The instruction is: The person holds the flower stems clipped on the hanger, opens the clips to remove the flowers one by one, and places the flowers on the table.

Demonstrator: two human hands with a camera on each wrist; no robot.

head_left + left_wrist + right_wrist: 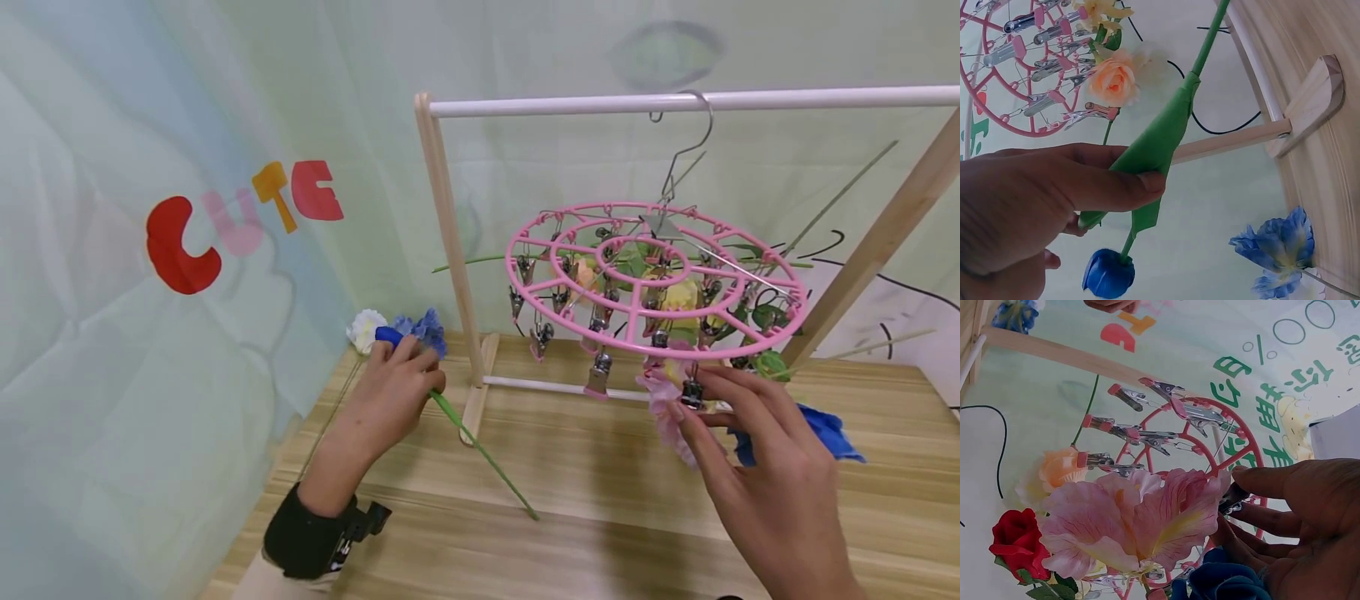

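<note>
Left hand (390, 400) clamped on green stem (480, 450) of blue bud (1108, 275), near worktop (600, 533) far-left corner, stem trailing on wood. Right hand (757, 467) pinches clip (691, 393) at hanger (652, 275) near rim, holding it beside pink flower (1135, 522). Blue flower (828, 429) lies beneath.

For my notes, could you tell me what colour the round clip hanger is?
Pink round clip hanger; clearest in the head view.
</note>
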